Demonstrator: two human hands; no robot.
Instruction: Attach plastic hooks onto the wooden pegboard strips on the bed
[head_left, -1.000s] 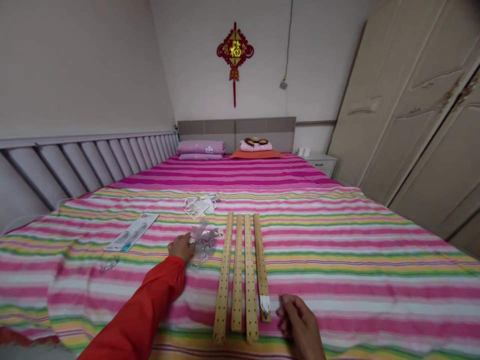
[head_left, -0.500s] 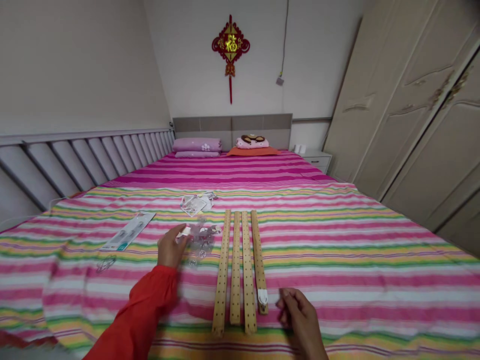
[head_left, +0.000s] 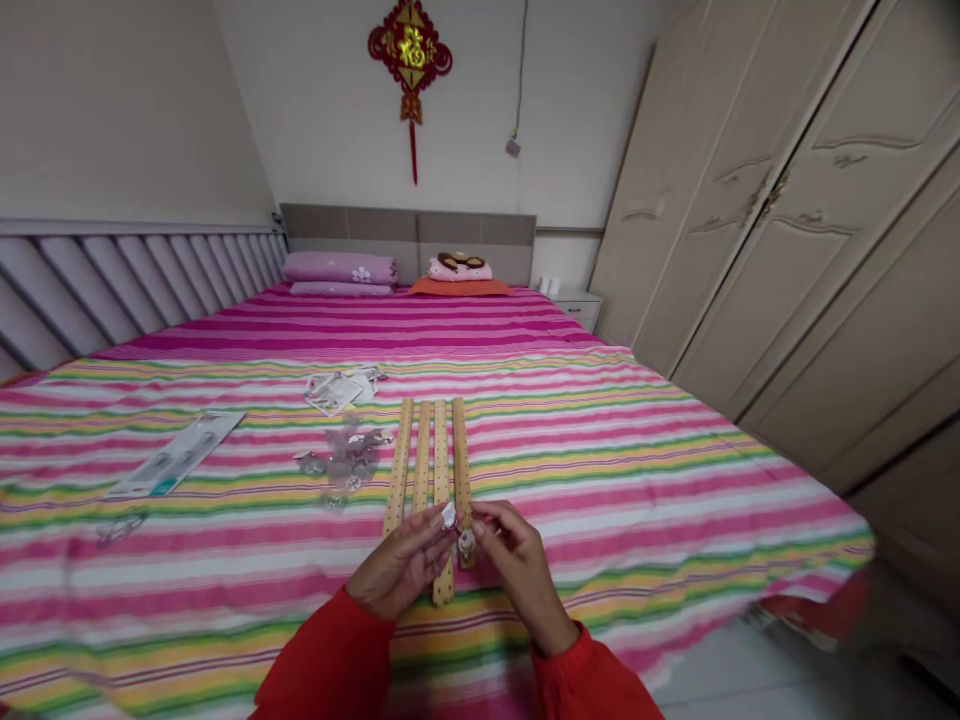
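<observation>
Several perforated wooden slats (head_left: 429, 465) lie side by side on the striped bedspread (head_left: 637, 470). Over their near ends, my left hand (head_left: 401, 570) and my right hand (head_left: 517, 570) meet, both in red sleeves. Left fingers pinch a small clear hook (head_left: 448, 516). My right hand's fingers are curled next to it, above a white hook (head_left: 466, 543) stuck on the rightmost slat; whether they touch the clear hook I cannot tell. A pile of clear hooks (head_left: 343, 462) lies left of the slats.
Torn packaging (head_left: 337, 390) and a flat card pack (head_left: 176, 458) lie on the bed to the left. Pillows (head_left: 341, 270) sit at the headboard. A padded rail (head_left: 112, 285) runs along the left, a wardrobe (head_left: 810, 220) stands on the right beside the bed edge.
My left hand left the pile of clear hooks carrying one and came to the slats' near ends. My right hand moved in to meet it. The view swung right.
</observation>
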